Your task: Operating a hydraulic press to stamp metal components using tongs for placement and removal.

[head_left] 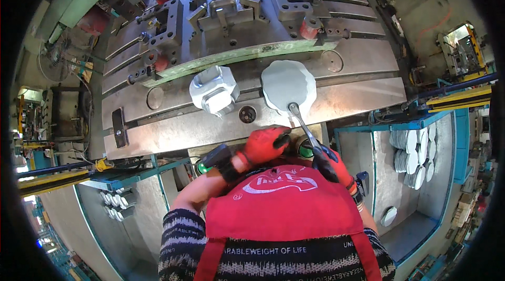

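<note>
My right hand (334, 164), in a red and black glove, is closed around the handle of a long metal tool with a round end (304, 123). The tool's tip rests on the near edge of a flat grey metal blank (286, 84) with a wavy outline; a paler layer shows beneath it. Left of the blank stands a shiny formed metal part (214, 90) with a squarish raised middle. My left hand (265, 144), gloved likewise, is at the bed's front edge, its fingers curled in and nothing visible in them.
A heavy die (231, 44) with red-marked posts sits on the slotted press bed (184, 133). A dark flat bar (120, 127) lies at the bed's left. Green buttons (305, 150) are near my hands. Blue-framed bins with stacked round blanks (413, 152) flank me.
</note>
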`<state>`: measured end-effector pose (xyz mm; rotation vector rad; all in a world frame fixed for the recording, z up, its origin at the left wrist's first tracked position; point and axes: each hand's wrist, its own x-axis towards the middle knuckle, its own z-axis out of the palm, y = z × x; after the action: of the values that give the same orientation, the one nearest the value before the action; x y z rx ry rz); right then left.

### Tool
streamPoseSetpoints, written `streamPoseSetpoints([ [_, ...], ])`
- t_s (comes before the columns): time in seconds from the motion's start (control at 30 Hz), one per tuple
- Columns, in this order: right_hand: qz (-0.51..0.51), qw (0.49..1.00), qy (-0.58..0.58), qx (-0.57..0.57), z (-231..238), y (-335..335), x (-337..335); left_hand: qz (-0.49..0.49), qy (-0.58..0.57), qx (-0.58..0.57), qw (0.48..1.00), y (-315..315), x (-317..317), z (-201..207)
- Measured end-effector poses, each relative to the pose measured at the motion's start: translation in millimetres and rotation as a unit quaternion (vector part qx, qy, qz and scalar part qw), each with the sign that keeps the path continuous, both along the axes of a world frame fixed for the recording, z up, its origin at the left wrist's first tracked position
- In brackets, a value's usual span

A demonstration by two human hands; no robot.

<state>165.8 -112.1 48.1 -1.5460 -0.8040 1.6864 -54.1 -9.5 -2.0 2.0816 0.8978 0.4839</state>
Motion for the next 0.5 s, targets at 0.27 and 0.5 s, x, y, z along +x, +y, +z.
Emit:
streamPoseSetpoints([
  [0.27, -0.021, 1.000, 0.018, 0.010, -9.2, -16.8, 13.0, 0.136, 0.009, 0.112, 0.984, 18.0, 6.4, 49.5],
  [0.5, -0.013, 0.997, -0.048, 0.058, 13.4, -21.0, 16.8, 0.181, 0.269, 0.176, 0.929, 67.2, 32.0, 20.5],
])
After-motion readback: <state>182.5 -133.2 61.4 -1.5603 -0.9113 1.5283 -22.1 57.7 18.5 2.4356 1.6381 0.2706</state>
